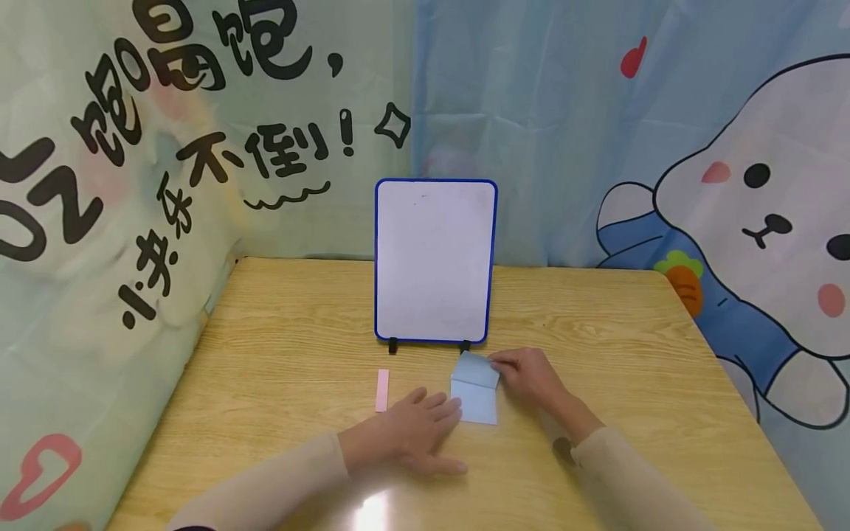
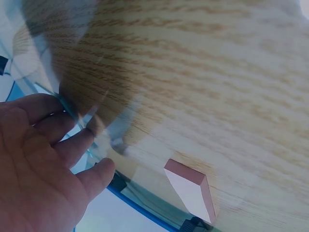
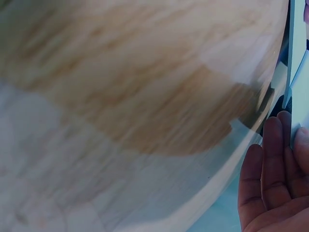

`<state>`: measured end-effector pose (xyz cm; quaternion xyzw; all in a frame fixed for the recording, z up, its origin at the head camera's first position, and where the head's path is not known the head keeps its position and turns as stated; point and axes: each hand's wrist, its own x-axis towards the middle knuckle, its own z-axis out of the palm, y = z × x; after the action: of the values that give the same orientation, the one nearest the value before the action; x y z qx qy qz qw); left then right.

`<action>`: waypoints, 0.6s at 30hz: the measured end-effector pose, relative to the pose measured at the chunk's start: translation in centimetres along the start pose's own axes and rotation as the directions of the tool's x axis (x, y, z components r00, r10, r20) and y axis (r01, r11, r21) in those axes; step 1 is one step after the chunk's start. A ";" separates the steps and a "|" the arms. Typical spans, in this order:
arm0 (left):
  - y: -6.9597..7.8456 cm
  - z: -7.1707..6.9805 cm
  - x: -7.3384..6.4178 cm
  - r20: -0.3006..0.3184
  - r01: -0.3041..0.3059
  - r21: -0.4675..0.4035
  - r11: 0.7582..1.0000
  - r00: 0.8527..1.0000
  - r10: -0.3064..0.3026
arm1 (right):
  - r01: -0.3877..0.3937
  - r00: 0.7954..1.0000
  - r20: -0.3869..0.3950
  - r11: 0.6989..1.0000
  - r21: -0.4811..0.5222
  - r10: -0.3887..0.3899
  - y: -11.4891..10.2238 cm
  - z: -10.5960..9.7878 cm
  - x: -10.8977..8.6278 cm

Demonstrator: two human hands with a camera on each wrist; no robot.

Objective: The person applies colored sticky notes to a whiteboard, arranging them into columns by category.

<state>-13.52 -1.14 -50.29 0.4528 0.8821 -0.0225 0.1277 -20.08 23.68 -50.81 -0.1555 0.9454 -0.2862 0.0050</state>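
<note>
Light blue paper [image 1: 475, 402], which looks like a sticky-note pad, lies in front of the whiteboard with a line across its middle. Its upper part is a darker blue. My right hand [image 1: 527, 375] pinches the paper's upper right edge between thumb and fingers. In the right wrist view, the right hand [image 3: 277, 179] is partly cut off beside the pale blue paper [image 3: 300, 96]. My left hand [image 1: 420, 429] is spread, palm down, its fingertips at the paper's left edge. The left wrist view shows the left hand's palm [image 2: 41, 159] and loosely extended fingers.
A slim pink block [image 1: 381, 391] lies on the wooden table [image 1: 292, 332], just beyond the left hand. A blue-framed whiteboard [image 1: 434, 258] stands upright on small black feet behind the paper. Printed curtains [image 1: 518, 133] hang along the back and left.
</note>
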 end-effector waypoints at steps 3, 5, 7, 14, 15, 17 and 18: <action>0.0 0.0 0.0 -0.003 0.000 0.008 1.000 1.000 0.000 | -0.012 1.000 -0.006 1.000 -0.003 0.012 0.0 -0.1 0.0; 0.0 0.1 0.1 -0.013 -0.003 0.016 1.000 1.000 0.003 | -0.017 1.000 -0.012 1.000 0.000 0.017 0.0 -0.1 0.0; -0.1 0.2 0.1 -0.024 -0.007 0.026 1.000 1.000 0.007 | -0.014 1.000 -0.021 1.000 0.006 0.014 0.0 -0.2 0.0; -0.1 0.3 0.4 -0.005 -0.006 0.014 1.000 1.000 0.006 | 0.009 0.999 -0.045 1.000 0.015 -0.008 0.4 -0.2 0.1; -0.1 0.4 0.4 -0.002 -0.006 0.013 1.000 1.000 0.006 | 0.010 0.999 -0.047 1.000 0.014 -0.010 0.4 -0.2 0.2; -0.2 0.4 0.4 -0.004 -0.006 0.010 1.000 1.000 0.006 | 0.011 0.999 -0.053 1.000 0.007 -0.010 0.4 -0.2 0.2; -0.2 0.4 0.4 -0.007 -0.007 0.010 1.000 1.000 0.007 | 0.011 0.998 -0.056 1.000 0.005 -0.011 0.4 -0.2 0.2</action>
<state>-13.79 -1.01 -50.77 0.4566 0.8809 -0.0251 0.1224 -20.40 24.08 -50.83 -0.1524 0.9436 -0.2931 -0.0225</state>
